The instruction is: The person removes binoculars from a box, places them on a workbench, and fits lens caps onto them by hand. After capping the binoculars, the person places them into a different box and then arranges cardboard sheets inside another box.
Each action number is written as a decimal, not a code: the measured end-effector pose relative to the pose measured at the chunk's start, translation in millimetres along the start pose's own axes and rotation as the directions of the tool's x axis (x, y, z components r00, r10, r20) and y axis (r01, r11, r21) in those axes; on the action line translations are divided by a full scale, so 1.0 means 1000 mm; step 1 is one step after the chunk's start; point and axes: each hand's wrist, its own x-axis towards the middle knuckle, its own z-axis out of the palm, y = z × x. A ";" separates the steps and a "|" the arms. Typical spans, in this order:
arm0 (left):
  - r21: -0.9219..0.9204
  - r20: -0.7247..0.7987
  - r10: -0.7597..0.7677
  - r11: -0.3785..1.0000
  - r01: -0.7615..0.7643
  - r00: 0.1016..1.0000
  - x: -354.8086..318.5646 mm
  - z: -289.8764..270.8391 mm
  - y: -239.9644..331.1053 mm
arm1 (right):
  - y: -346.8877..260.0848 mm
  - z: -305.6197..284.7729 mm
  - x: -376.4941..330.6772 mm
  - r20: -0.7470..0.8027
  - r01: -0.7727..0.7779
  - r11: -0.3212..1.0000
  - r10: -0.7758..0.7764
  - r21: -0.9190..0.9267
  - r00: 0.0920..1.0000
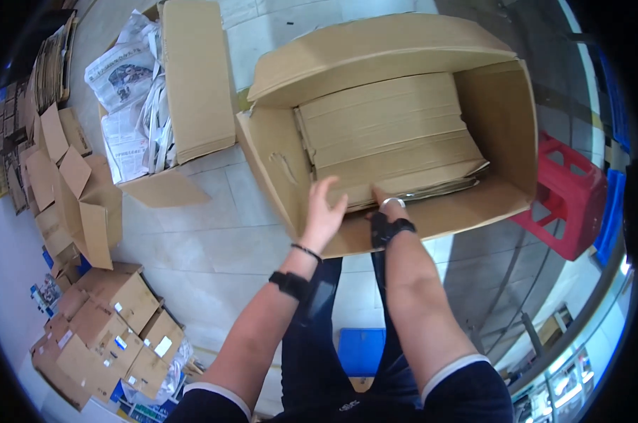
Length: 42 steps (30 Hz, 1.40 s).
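A large open cardboard box (506, 120) stands in front of me on the tiled floor. A stack of flat cardboard sheets (393, 134) fills its inside. My left hand (324, 211) rests on the box's near wall, fingers spread over the rim and touching the edge of the stack. My right hand (388, 203) reaches over the same wall into the box; its fingers go under or against the near edge of the stack and are mostly hidden. Both wrists wear dark bands.
Another open box (195, 77) holding newspapers (128, 99) lies at the upper left. Small folded cartons (111, 317) are piled at the lower left, more loose ones (72, 183) along the left. A red plastic stool (569, 194) stands right of the big box. A blue object (361, 349) lies between my legs.
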 end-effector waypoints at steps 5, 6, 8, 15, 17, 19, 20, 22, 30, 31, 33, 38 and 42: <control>-0.062 -0.049 -0.084 0.995 0.081 0.995 -0.095 -0.091 -0.007 | -0.024 0.052 -0.056 0.045 0.249 0.401 -0.453 -0.882 0.890; 0.002 -0.034 -0.139 0.990 0.139 0.990 -0.109 -0.098 -0.010 | -0.027 0.060 -0.054 0.064 0.266 0.408 -0.445 -0.873 0.893; -0.050 0.043 -0.152 0.987 0.154 0.987 -0.116 -0.068 -0.008 | 0.026 -0.027 0.071 0.268 0.287 0.006 -0.341 -0.958 0.901; -0.130 -0.146 -0.276 0.957 0.259 0.950 -0.158 -0.112 -0.046 | -0.043 0.083 0.039 0.328 0.297 -0.140 -0.334 -0.944 0.884; -0.231 -0.156 -0.297 0.938 0.258 0.942 -0.151 -0.093 -0.055 | -0.037 0.038 0.091 0.192 0.205 -0.031 -0.510 -0.978 0.838; -0.279 -0.166 -0.329 0.920 0.276 0.930 -0.152 -0.092 -0.062 | -0.021 0.029 0.111 0.080 0.166 0.079 -0.632 -0.983 0.770; -0.252 -0.258 -0.389 0.911 0.327 0.884 -0.176 -0.124 -0.069 | -0.060 0.116 0.027 0.406 0.353 -0.242 -0.229 -0.904 0.885; -0.373 -0.258 -0.410 0.877 0.302 0.875 -0.180 -0.115 -0.070 | -0.064 0.100 0.016 0.454 0.393 -0.325 -0.138 -0.860 0.880; -0.479 -0.256 -0.468 0.821 0.309 0.846 -0.227 -0.126 -0.074 | -0.018 0.126 0.050 0.330 0.299 -0.358 -0.026 -0.884 0.944; -0.511 -0.281 -0.471 0.811 0.285 0.836 -0.228 -0.128 -0.077 | -0.021 0.133 0.059 0.344 0.307 -0.367 -0.039 -0.878 0.938; -0.550 -0.320 -0.486 0.794 0.258 0.813 -0.219 -0.127 -0.084 | -0.026 0.102 0.100 0.454 0.157 -0.748 -0.211 -0.646 0.866; -0.606 -0.346 -0.545 0.751 0.262 0.764 -0.249 -0.133 -0.089 | -0.027 0.169 0.036 0.532 0.750 0.328 -0.546 -0.575 0.647; -0.663 -0.240 -0.515 0.706 0.249 0.823 -0.263 -0.122 -0.062 | -0.006 0.207 -0.044 0.600 0.757 0.646 -0.567 -0.101 0.565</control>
